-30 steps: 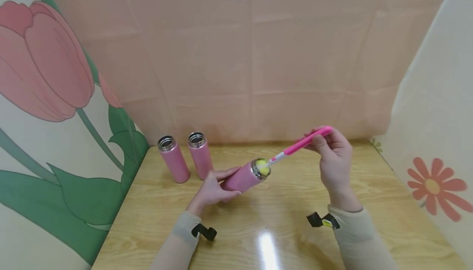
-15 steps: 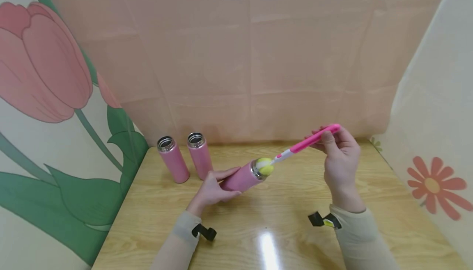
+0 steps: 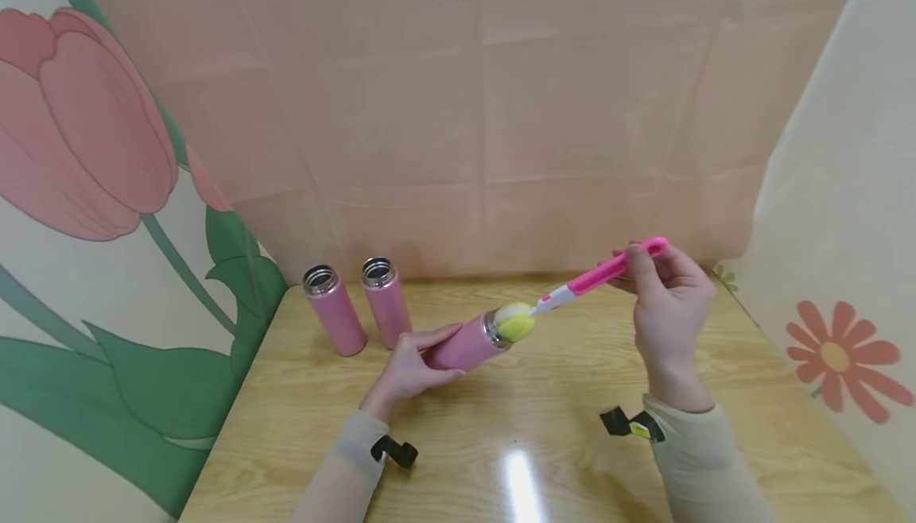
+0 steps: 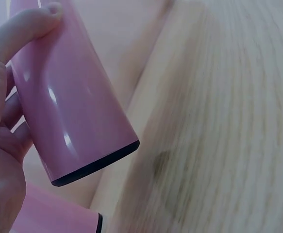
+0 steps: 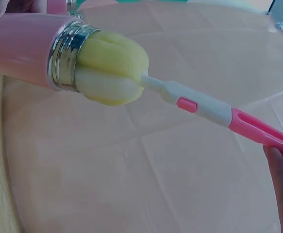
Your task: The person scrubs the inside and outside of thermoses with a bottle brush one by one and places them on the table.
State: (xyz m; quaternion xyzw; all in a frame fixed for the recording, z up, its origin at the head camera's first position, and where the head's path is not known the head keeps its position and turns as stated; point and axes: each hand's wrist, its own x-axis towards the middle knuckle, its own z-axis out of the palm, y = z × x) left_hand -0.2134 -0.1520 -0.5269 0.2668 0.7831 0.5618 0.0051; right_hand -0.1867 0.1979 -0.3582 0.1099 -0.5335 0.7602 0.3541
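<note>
My left hand (image 3: 411, 368) grips a pink bottle (image 3: 461, 346) round its body, tilted with its mouth up to the right. In the left wrist view the bottle's dark-edged base (image 4: 96, 163) shows above the table. My right hand (image 3: 673, 308) pinches the pink handle of a bottle brush (image 3: 601, 273) between thumb and fingers. The brush's yellow and white sponge head (image 5: 114, 68) sits partly out of the bottle's shiny metal neck (image 5: 69, 56); its far end is hidden inside. A white shaft with a pink button (image 5: 187, 105) joins head and handle.
Two more pink bottles, one at the far left (image 3: 336, 316) and one beside it (image 3: 388, 307), stand upright and uncapped on the wooden table (image 3: 286, 443). A pinkish cloth (image 3: 487, 149) hangs behind the table, with flower-patterned panels on both sides.
My right hand has moved right, drawing the brush outward, so more of the sponge head shows outside the bottle's mouth. My left hand and its bottle have stayed nearly in place.
</note>
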